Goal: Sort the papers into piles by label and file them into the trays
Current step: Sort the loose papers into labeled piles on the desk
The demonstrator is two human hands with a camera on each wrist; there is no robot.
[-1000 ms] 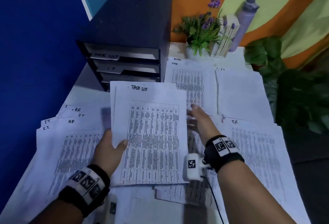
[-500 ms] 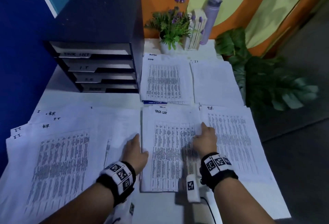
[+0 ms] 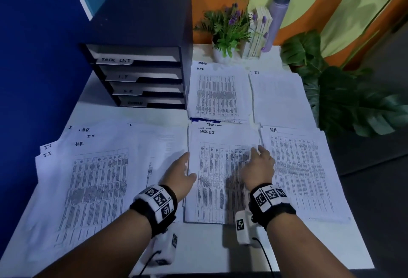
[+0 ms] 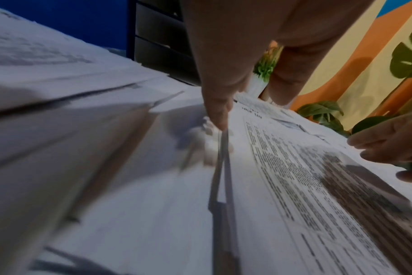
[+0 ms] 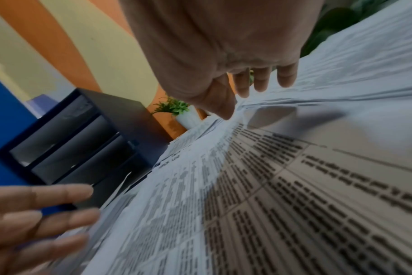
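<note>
- White surface (image 3: 205,246) stands against a blue, orange and pale green wall, and sheets of printed paper cover most of it.
- At its far left corner sits a black tray unit (image 3: 141,34) with four slots tagged TASK LIST, I.T, H.R and ADMIN from top to bottom.
- Just right of the tray unit lies the ADMIN pile (image 3: 217,96), with the I.T pile (image 3: 280,98) beyond it.
- In front of the ADMIN pile lies the TASK LIST pile (image 3: 220,189), and the H.R pile (image 3: 302,174) lies to its right.
- In front of the tray unit spreads a loose, unsorted heap (image 3: 97,180) of mixed labels.
- Left hand (image 3: 180,175) lies against the TASK LIST pile's left edge, grip released, fingers straight.
- Right hand (image 3: 258,170) rests on that pile's right part, grip released, fingertips (image 5: 263,81) touching paper.
- Behind the ADMIN pile stand a potted plant (image 3: 225,26) and a lilac bottle (image 3: 278,15).
</note>
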